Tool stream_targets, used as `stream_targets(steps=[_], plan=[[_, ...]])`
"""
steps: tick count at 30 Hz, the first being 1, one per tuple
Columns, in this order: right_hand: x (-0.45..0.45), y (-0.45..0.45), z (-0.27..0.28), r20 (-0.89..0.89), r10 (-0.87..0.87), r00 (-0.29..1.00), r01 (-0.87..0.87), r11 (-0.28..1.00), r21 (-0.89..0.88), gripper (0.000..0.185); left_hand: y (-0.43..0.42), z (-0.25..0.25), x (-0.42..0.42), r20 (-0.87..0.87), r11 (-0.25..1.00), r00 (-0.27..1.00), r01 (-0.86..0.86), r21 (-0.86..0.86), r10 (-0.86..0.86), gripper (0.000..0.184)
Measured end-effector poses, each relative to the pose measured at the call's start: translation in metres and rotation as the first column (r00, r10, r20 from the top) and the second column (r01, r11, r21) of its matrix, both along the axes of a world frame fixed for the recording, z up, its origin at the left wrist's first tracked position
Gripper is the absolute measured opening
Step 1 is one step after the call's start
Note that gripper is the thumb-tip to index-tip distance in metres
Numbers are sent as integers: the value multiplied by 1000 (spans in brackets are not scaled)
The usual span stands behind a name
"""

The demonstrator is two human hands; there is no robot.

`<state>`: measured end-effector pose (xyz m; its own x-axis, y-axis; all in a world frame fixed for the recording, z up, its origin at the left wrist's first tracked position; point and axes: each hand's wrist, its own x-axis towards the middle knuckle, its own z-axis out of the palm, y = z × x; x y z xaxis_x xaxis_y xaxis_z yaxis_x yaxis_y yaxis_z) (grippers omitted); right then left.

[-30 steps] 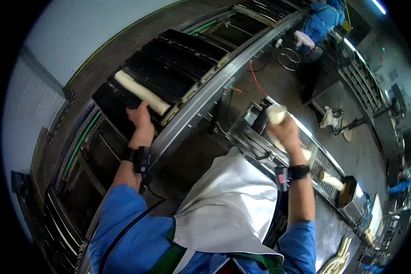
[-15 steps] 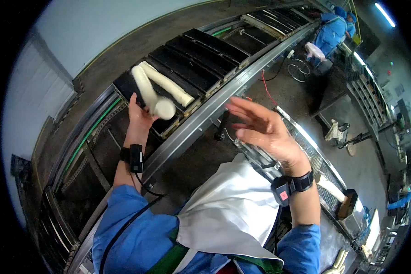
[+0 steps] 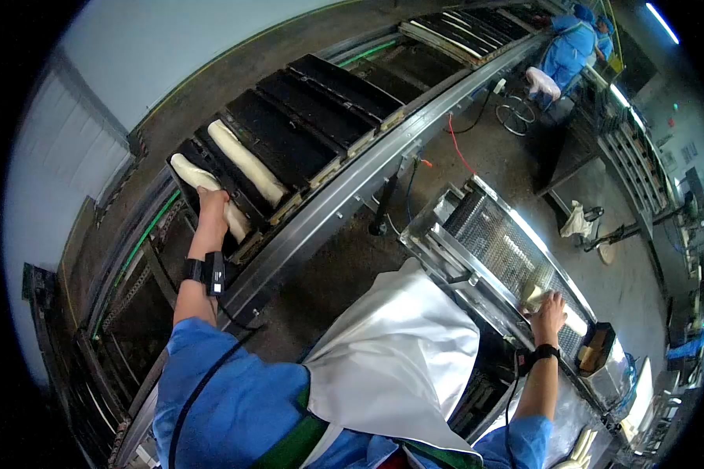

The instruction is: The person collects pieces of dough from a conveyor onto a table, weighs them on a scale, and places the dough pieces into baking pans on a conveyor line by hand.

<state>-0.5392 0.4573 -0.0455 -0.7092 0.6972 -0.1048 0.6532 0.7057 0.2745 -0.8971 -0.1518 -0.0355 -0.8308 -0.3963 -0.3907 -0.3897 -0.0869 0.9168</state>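
My left hand lies over a long pale dough roll in the nearest trough of the black baking pan. Its fingers curl onto the roll's middle, partly hiding it. One trough over, a second dough roll lies lengthwise. Out to the right, my right hand closes over another dough roll on the metal mesh conveyor. Pale dough shows on both sides of that hand, and its fingertips are partly hidden.
More black troughs sit along the steel conveyor rail. Farther up, another pan holds thin dough strips. Two people in blue stand at the far end. A metal box adjoins the mesh conveyor.
My left hand has laid its dough roll into the nearest trough. My right hand has swung from mid-air down and right onto the dough on the mesh. The pans have shifted left.
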Motion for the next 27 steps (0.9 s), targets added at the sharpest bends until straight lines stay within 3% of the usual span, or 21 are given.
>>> stream_targets(steps=[1, 3, 5, 6, 7, 8, 9, 10, 11, 12, 13, 15, 16, 17, 19, 20, 21, 22, 24, 27], plan=[[0, 6, -4, -10, 42, 999, -41, 997, 69, 32, 2, 1, 3, 62, 995, 998, 21, -101, -15, 88], [-4, 18, -15, -17, 82, 996, -79, 988, 135, 24, -4, -13, 17, 16, 997, 1000, 18, 71, -20, 80], [-12, 32, -34, -227, 220, 949, -236, 970, -49, 16, 7, -13, 34, 127, 998, 991, 51, -39, -45, 90], [-35, 12, -13, -264, 152, 952, -183, 979, -96, 18, 14, -9, 41, 123, 998, 991, 51, -42, -45, 90], [-65, -5, 14, -162, 52, 985, -85, 975, -205, 19, 24, 0, 50, 66, 998, 996, 55, -8, -55, 97], [-73, 2, 21, -371, 260, 892, -353, 912, -210, 24, 34, 7, 57, 9, 998, 998, 61, 30, -61, 103], [-91, -30, 69, -512, -61, 857, -284, 772, -569, 32, 39, 8, 63, 9, 998, 998, 59, 32, -59, 103], [-104, -46, 93, -676, -266, 687, -456, 566, -687, 34, 47, 11, 63, 29, 996, 997, 69, -63, -68, 107], [-114, -78, 138, -718, -280, 637, -544, 497, -676, 35, 47, 11, 63, 48, 985, 996, 79, -156, -73, 111], [-122, -88, 150, -748, -372, 549, -646, 379, -663, 35, 45, 3, 62, 132, 968, 990, 81, -237, -51, 109], [-133, -103, 170, -779, -396, 486, -686, 379, -621, 34, 45, -1, 61, 126, 969, 991, 80, -234, -52, 109], [-151, -129, 198, -758, -446, 476, -708, 317, -631, 33, 48, -13, 56, 3, 981, 1000, 16, -195, -15, 109], [-159, -142, 208, -702, -484, 523, -745, 140, -652, 38, 32, -46, 39, 0, 981, 1000, 16, -195, -17, 109], [-167, -156, 214, -641, -508, 575, -760, -40, -649, 42, 3, -96, 12, 5, 1000, 1000, 9, -16, -9, 108], [-176, -180, 218, -653, -428, 625, -780, -303, -548, 57, 8, -93, 4, 9, 986, 1000, 2, 165, -4, 108], [-179, -184, 215, -645, -408, 647, -763, -344, -548, 66, 44, -38, 25, 118, 996, 992, 45, -82, -35, 106], [-179, -186, 215, -657, -395, 642, -766, -343, -543, 65, 64, -9, 36, 231, 941, 972, 112, -319, -37, 105], [-177, -182, 211, -660, -401, 636, -772, -331, -543, 64, 58, -24, 29, 233, 940, 972, 113, -322, -37, 105], [-170, -167, 197, -660, -410, 629, -777, -319, -542, 64, 46, -55, 15, 23, 969, 993, 121, -215, -118, 105], [-146, -120, 154, -600, -444, 666, -667, 8, -745, 65, 64, -34, 15, 96, 952, 993, 101, -289, -76, 103]])
